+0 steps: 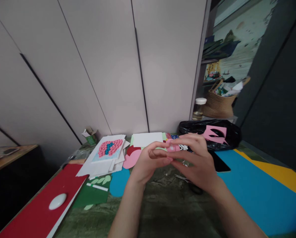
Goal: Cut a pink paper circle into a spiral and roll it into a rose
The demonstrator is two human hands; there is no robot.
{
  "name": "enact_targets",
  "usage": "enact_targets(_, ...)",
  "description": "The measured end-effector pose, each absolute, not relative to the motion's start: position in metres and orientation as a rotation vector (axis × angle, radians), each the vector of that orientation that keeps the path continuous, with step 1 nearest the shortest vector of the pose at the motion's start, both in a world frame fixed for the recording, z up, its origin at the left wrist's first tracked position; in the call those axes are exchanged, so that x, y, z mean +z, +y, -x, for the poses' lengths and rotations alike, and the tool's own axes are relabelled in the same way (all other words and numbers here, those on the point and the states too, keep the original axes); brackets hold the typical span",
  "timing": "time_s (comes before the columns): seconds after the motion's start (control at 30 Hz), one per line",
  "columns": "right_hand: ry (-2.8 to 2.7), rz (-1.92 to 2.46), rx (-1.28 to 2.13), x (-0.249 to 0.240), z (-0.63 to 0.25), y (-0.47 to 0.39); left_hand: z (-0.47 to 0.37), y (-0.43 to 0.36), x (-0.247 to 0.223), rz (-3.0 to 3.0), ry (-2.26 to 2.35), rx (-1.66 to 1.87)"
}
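Note:
Both my hands are raised over the middle of the table, their fingertips meeting around a small pink piece with paler spots (173,146). My left hand (151,160) has its thumb and fingers closed at the piece's left side. My right hand (198,162) curls over it from the right, and its fingers hide part of the piece; its exact kind cannot be made out. Below the right hand lie scissors (181,178) with black handles, partly covered by the hand. Pink rounded paper (132,159) lies left of my left hand.
Red card (70,180) with a white computer mouse (58,201), green paper (94,197) with a marker (97,187), and papers with a pink-and-blue picture (110,148) lie left. Blue card (257,185), a black tablet-like slab (220,162) and a black plastic bag (233,134) are right.

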State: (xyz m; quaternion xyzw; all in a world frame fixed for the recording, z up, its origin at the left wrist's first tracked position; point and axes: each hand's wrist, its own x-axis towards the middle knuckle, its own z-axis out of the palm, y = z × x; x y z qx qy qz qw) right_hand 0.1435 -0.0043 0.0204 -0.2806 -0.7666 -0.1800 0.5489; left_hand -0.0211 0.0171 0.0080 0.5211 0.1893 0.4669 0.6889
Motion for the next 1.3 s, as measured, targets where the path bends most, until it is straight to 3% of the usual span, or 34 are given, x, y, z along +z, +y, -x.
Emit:
enact_targets(0.6, -1.908, 0.668, -0.103, 0.0214, -0.1466, -0.0057, 0.0218, 0.0218, 0.0055, -1.13, 0.335, 0.938)
enact_targets(1.0, -1.877, 0.793, -0.549, 0.0164, -0.1444, -0.0075, 0.0193, 0.0193, 0.01, -1.265, 0.532, 1.131)
enact_targets(1.3, -1.873, 0.734, -0.476, 0.0174, -0.1492, -0.0041, 0.0185, 0.0143, 0.0099, -1.238, 0.463, 1.092)
